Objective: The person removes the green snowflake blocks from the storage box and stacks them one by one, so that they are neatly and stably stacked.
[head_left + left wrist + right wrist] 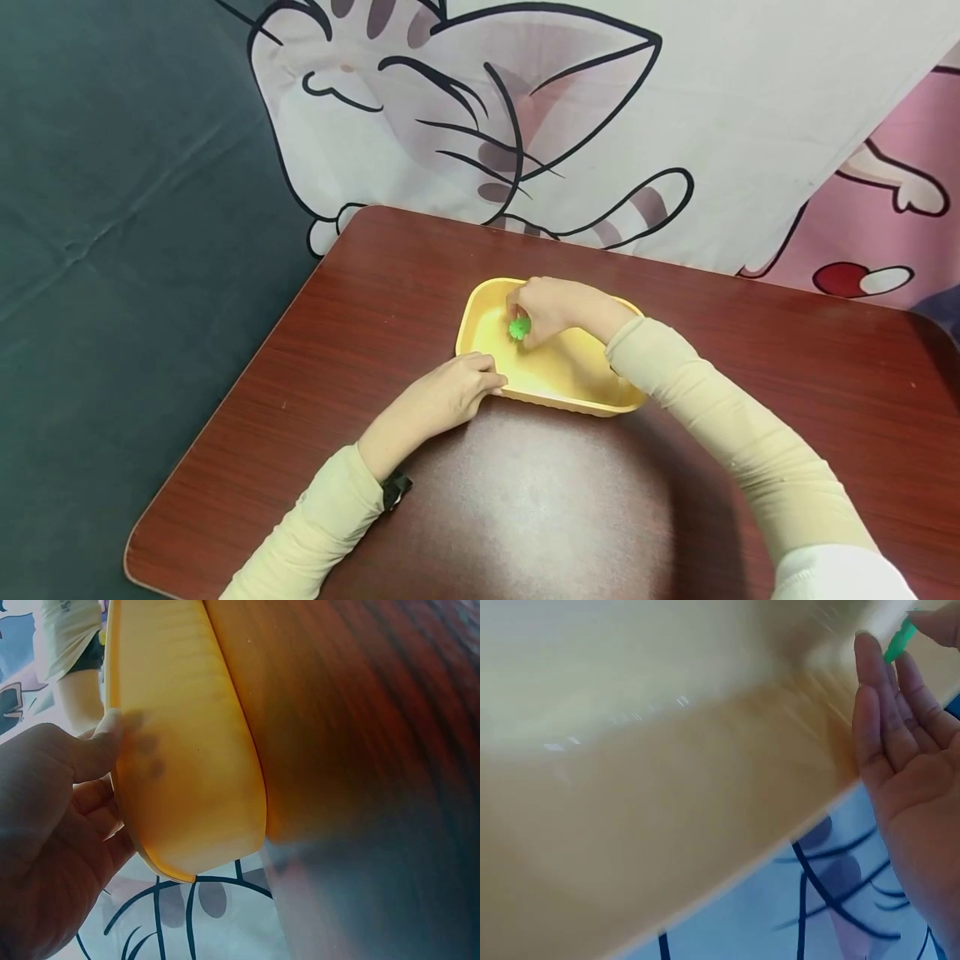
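Observation:
A yellow plastic tub [552, 398] sits on the table, its outer wall [187, 750] filling much of the left wrist view. My left hand [459, 390] grips the tub's rim at the near left corner, with the thumb on the outer wall and the other fingers over the edge. Inside the tub, my right hand [551, 308] pinches a small bright green piece [519, 327] with a notched, flower-like outline. Seen edge-on from the right wrist, the green piece [900, 641] is thin and flat, between thumb and fingertips.
The dark red wooden table [300, 400] extends around the tub, its left edge running diagonally. Behind it hangs a white cloth [720, 108] printed with a cartoon cat. Dark green fabric [135, 250] lies to the left.

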`<state>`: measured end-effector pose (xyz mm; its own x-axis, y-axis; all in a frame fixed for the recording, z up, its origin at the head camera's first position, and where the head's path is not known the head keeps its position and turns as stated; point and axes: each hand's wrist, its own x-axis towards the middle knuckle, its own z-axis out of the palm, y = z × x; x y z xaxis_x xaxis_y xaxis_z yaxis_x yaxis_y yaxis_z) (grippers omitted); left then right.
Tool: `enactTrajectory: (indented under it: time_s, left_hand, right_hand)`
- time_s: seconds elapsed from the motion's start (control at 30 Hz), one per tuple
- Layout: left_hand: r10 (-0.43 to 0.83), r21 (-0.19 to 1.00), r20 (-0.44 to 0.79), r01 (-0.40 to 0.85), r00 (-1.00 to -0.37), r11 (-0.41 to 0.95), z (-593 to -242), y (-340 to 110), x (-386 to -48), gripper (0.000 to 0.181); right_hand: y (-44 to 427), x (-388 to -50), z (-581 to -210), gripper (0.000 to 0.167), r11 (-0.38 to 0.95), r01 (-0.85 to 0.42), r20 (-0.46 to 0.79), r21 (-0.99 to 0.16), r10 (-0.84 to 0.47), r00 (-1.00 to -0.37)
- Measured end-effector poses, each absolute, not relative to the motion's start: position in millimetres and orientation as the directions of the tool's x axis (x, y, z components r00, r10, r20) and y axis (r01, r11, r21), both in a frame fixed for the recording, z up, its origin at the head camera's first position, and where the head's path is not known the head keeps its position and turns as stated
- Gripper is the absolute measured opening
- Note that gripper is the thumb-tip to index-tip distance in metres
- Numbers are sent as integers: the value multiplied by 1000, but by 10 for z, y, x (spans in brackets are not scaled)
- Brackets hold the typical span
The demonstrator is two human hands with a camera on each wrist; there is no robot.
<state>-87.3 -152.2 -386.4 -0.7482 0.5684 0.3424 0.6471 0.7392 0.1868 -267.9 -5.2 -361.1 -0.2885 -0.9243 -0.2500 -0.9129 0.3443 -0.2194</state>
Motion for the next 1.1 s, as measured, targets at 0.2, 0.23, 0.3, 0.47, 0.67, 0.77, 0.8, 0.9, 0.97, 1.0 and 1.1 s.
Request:
enactTrajectory:
  time_s: [0.2,0.23,0.3,0.47,0.67,0.77,0.8,0.9,0.97,1.0,1.1]
  left_hand:
    - [589,184,334,664,-736,725,-3870,-1478,-880,5]
    - [592,182,330,665,-735,724,-3873,-1472,-881,5]
    - [597,182,322,667,-735,723,-3878,-1461,-881,6]
    - [609,188,314,676,-729,712,-3885,-1442,-881,6]
    - [602,201,340,681,-723,704,-3885,-1460,-901,5]
    - [588,206,351,672,-729,711,-3875,-1488,-899,4]
    - [583,210,353,669,-732,713,-3871,-1497,-896,3]
    - [571,220,356,660,-740,718,-3861,-1517,-885,4]
    - [569,226,353,658,-742,718,-3858,-1525,-886,5]
    - [570,229,351,658,-743,717,-3857,-1527,-887,5]
    - [572,245,347,660,-743,710,-3861,-1530,-897,5]
  right_hand:
    - [57,-2694,-3440,29,313,-883,-162,-350,-949,-272]
    - [80,-2696,-3415,28,308,-878,-150,-367,-951,-271]
    - [137,-2695,-3361,27,312,-868,-130,-387,-950,-283]
    - [335,-2678,-3210,26,324,-861,-77,-392,-944,-320]
    - [751,-2629,-2996,26,426,-803,-80,-417,-897,-434]
    - [986,-2614,-2957,27,460,-787,-65,-412,-876,-478]
    - [1061,-2608,-2954,28,470,-783,-60,-408,-869,-491]
    - [1285,-2577,-2955,27,518,-752,-58,-408,-837,-545]
    - [1437,-2544,-2971,26,559,-716,-65,-419,-805,-590]
    - [1512,-2527,-2982,25,578,-698,-67,-422,-788,-612]
    - [1720,-2481,-3036,24,621,-656,-71,-429,-747,-661]
